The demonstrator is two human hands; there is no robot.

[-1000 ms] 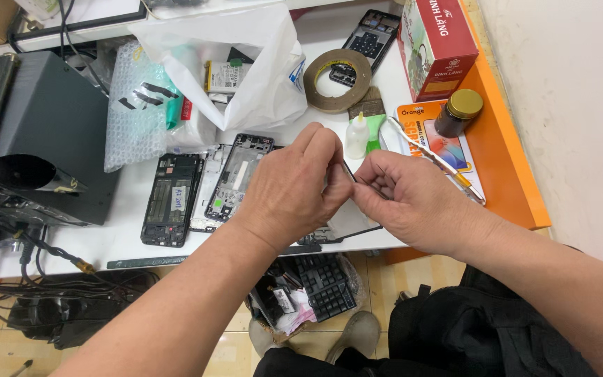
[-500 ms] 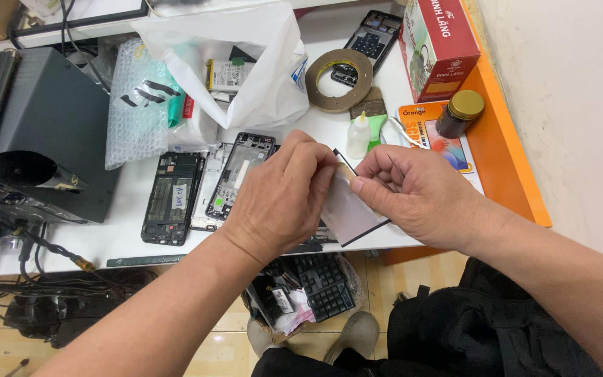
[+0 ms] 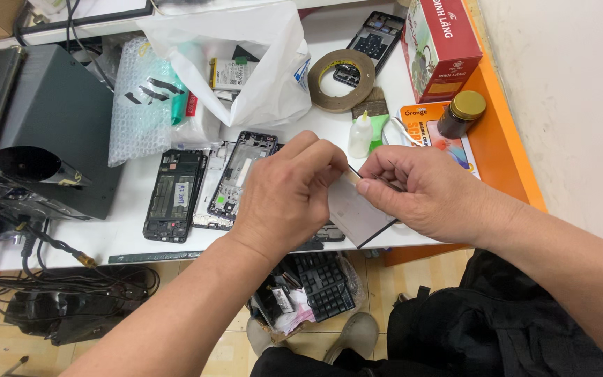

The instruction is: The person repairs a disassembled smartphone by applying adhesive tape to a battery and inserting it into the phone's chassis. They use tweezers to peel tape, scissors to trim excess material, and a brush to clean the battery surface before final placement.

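over the front edge of the white bench [image 3: 141, 241], both hands meet on a thin flat panel [image 3: 357, 216], pale on its face with a dark edge, tilted and held in the air just above the bench. left hand [image 3: 289, 195] is curled tight, fingertips pinched at the panel's upper corner. right hand [image 3: 423, 188] is closed on the same corner from the other side, thumb pressed on top; a thin dark sliver sticks out between the two hands, can't tell what it is. just left of the left hand lie two opened phone frames side by side: a dark one [image 3: 173, 195] and a lighter one [image 3: 240, 176]. behind the hands: small white squeeze bottle [image 3: 360, 135], tape roll [image 3: 342, 79], white plastic bag [image 3: 246, 63] with parts inside, bubble wrap [image 3: 141, 98]. far right: red box [image 3: 441, 45], brown jar with gold lid [image 3: 460, 114] on an orange card [image 3: 448, 143]. dark grey machine [image 3: 50, 126] at left. below the bench, a keyboard [image 3: 322, 283] in a bin and cables [image 3: 57, 293] on the floor.
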